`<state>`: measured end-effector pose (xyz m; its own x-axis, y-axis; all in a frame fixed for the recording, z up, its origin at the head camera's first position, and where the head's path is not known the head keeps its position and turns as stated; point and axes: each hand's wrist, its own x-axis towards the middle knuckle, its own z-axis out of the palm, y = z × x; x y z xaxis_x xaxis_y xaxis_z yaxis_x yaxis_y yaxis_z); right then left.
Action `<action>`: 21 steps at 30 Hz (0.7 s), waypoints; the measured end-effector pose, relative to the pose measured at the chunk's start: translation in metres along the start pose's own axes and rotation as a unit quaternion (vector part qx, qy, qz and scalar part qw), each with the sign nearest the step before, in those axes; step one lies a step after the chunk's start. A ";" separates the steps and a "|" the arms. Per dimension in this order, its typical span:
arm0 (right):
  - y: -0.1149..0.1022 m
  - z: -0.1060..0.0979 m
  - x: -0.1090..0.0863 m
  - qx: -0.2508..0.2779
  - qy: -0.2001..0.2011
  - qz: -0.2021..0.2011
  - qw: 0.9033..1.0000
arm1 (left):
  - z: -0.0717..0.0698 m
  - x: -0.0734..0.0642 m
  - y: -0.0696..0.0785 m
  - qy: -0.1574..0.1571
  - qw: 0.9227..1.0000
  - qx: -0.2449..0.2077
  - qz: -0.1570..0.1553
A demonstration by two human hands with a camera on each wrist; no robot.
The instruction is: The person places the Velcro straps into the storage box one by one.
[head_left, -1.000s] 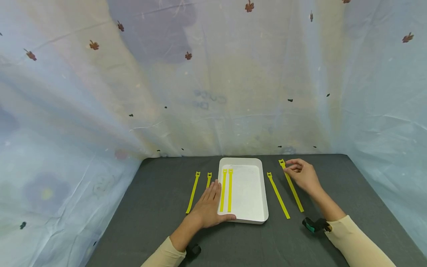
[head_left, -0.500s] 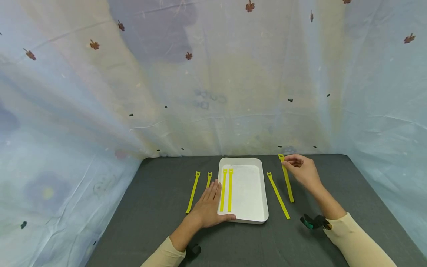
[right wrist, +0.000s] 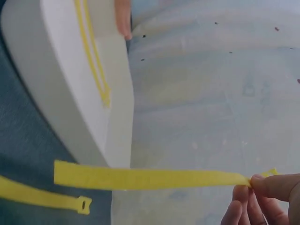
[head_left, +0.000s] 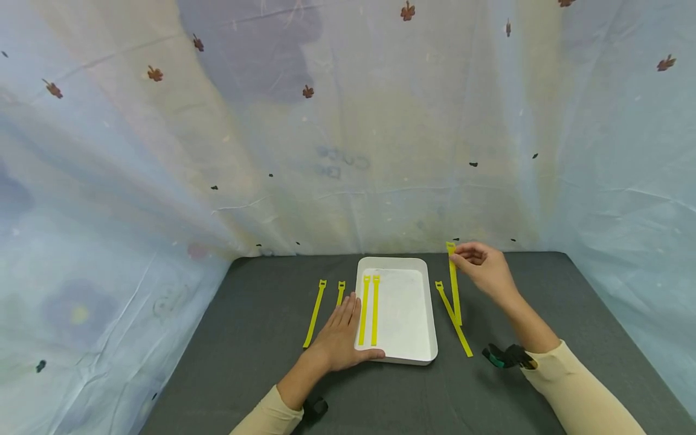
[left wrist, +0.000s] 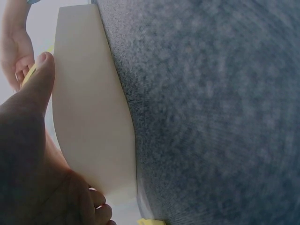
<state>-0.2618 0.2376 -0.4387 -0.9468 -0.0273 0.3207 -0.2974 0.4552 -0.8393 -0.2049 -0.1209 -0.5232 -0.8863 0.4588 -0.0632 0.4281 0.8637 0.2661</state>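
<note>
My right hand (head_left: 486, 272) pinches a yellow hook-and-loop cable tie (head_left: 455, 293) near its slotted head. The strip hangs down above the table, right of the white tray (head_left: 405, 314), and stretches out flat across the right wrist view. My left hand (head_left: 338, 345) rests at the tray's near left corner, fingers straight along the side and thumb (left wrist: 43, 77) over the front rim. Inside the tray, two yellow ties (head_left: 375, 311) lie side by side at the left. Another loose tie (head_left: 464, 343) lies on the table, partly overlapped in the head view by the held one.
Left of the tray are two more yellow ties, one in full sight (head_left: 315, 314) and one (head_left: 341, 290) partly hidden by my left hand. A dark cloth covers the table (head_left: 261, 302). Patterned plastic sheeting (head_left: 380, 151) hangs behind and at both sides.
My right hand has lifted the tie off the table and carried it left, towards the tray. Its strip now hangs more upright. My left hand and the tray have stayed in place.
</note>
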 end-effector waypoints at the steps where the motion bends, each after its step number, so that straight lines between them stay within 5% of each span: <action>1: -0.002 0.001 0.000 0.011 -0.003 0.001 1.000 | 0.000 0.000 0.000 0.000 1.000 -0.001 -0.001; 21: -0.012 0.039 0.008 0.112 -0.076 0.061 0.989 | 0.001 0.002 -0.002 -0.003 1.000 0.001 -0.005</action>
<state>-0.2706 0.1970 -0.4435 -0.9798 -0.1260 0.1554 -0.1834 0.2555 -0.9492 -0.2068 -0.1212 -0.5248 -0.8898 0.4506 -0.0719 0.4187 0.8689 0.2642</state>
